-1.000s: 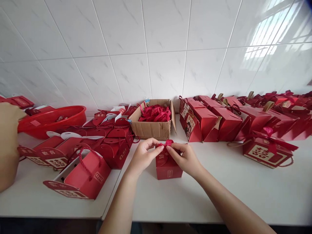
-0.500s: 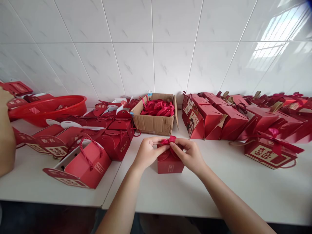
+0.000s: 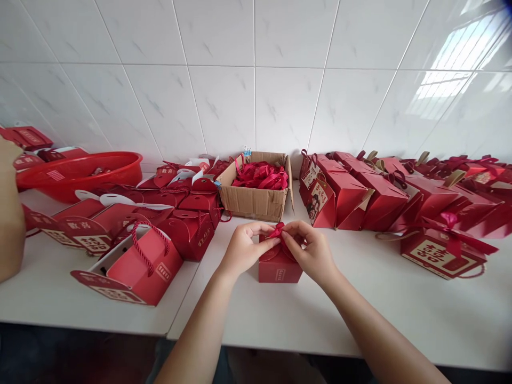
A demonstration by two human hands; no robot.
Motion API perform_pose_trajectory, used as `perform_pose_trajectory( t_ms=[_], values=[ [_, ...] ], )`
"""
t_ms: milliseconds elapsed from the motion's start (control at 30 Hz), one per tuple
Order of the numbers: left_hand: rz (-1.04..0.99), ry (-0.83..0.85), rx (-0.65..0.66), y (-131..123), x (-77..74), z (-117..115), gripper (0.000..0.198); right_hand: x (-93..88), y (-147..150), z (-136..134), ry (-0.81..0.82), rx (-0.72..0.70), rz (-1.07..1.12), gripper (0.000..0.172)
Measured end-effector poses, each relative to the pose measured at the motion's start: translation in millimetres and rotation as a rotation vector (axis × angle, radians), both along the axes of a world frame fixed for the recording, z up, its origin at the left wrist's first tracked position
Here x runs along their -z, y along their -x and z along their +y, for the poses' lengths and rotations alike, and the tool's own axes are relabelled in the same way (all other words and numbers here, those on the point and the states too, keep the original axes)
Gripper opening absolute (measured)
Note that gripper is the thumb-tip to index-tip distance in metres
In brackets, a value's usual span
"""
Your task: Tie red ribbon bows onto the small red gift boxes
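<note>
A small red gift box (image 3: 280, 271) stands upright on the white table in front of me. On its top is a red ribbon (image 3: 277, 230), bunched into a knot or bow. My left hand (image 3: 245, 248) pinches the ribbon from the left between thumb and fingers. From the right, my right hand (image 3: 310, 248) pinches the same ribbon, its fingertips close to the left ones. Both hands partly cover the top of the box, so how the ribbon is looped cannot be made out fully.
Behind the box sits a cardboard box (image 3: 254, 201) of red ribbons. Several red boxes with cord handles (image 3: 146, 266) and a red basin (image 3: 96, 173) fill the left. Rows of red boxes (image 3: 348, 186) and one bow-tied box (image 3: 444, 248) stand right. Another person's arm (image 3: 11, 213) shows far left.
Between my fingers the ribbon has been drawn into a narrower, more upright bunch. My right fingertips have shifted slightly, while the gift box stays in place.
</note>
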State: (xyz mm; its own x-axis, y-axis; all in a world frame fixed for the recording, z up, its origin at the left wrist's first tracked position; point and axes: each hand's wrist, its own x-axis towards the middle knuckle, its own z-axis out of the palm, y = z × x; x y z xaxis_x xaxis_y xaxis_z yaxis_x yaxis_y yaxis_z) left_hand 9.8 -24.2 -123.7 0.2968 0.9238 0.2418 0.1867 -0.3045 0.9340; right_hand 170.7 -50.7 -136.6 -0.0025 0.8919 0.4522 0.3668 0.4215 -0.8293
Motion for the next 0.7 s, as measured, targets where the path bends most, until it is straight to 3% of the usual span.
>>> perform_pose_trajectory(
  t_ms=[267,467,700],
  values=[
    [-0.009,-0.028,0.013,-1.4,2.8,-0.4,0.017,-7.1,-4.7,-3.2,-0.02,-0.052,-0.166,0.021],
    [0.001,-0.032,0.022,0.4,3.2,-0.1,0.019,-5.0,-11.2,-1.1,0.027,-0.049,-0.173,0.017],
    [0.09,-0.214,-0.022,-0.5,3.1,-4.5,0.01,0.6,-13.3,2.0,0.008,0.043,-0.18,0.015]
  ],
)
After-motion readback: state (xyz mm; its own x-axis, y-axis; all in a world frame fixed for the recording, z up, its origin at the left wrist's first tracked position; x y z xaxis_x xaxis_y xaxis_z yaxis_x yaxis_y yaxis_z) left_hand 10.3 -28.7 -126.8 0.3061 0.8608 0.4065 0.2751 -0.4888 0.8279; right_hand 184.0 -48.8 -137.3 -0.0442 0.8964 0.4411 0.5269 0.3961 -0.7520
